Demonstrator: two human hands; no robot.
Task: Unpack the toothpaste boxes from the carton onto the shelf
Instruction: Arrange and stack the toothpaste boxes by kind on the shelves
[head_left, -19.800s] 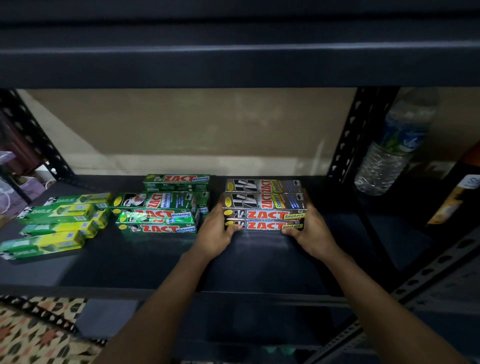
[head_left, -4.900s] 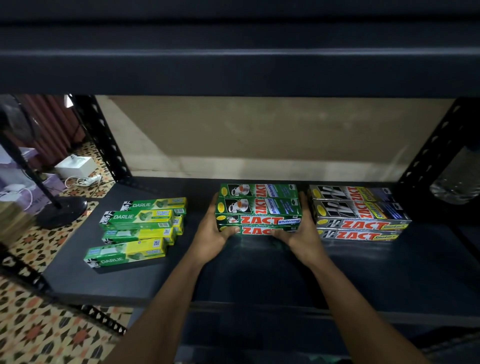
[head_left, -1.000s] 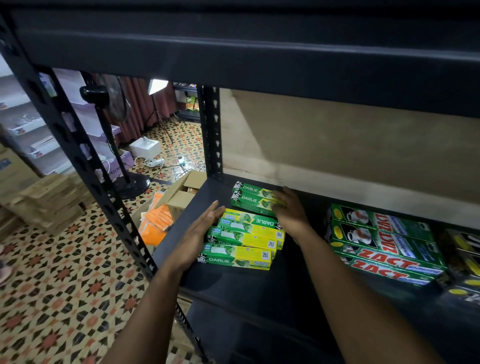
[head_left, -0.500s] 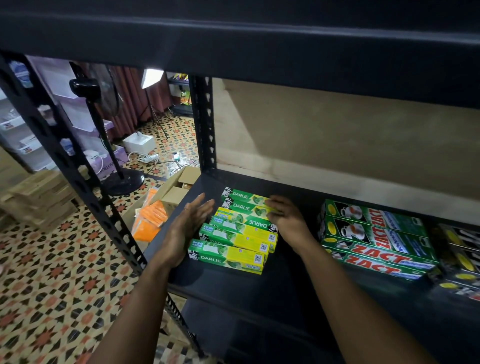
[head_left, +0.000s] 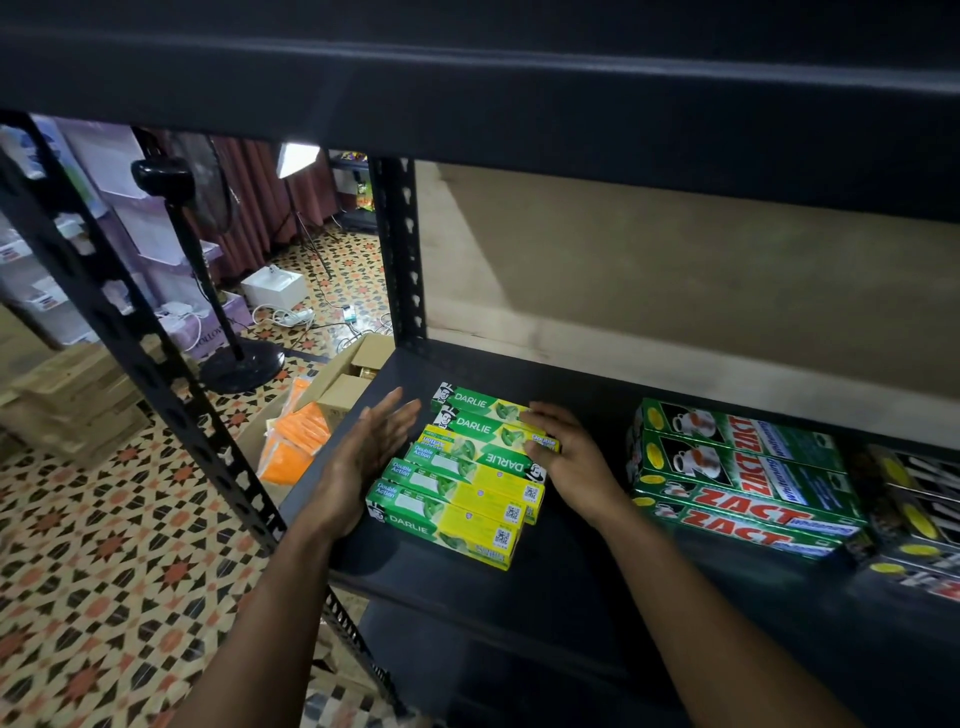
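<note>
On the shelf (head_left: 571, 577), left hand (head_left: 363, 460) and right hand (head_left: 569, 460), both flat, flank green-yellow boxes (head_left: 457, 501).

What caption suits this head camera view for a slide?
Left hand beside, right hand resting on, green-and-yellow cardboard Darlie toothpaste boxes on a black metal shelf, next to green Zact boxes.

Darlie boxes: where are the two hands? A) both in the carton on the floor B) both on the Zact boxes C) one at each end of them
C: the left hand is open flat beside the left end of the Darlie boxes, and the right hand lies on their right end.
</note>
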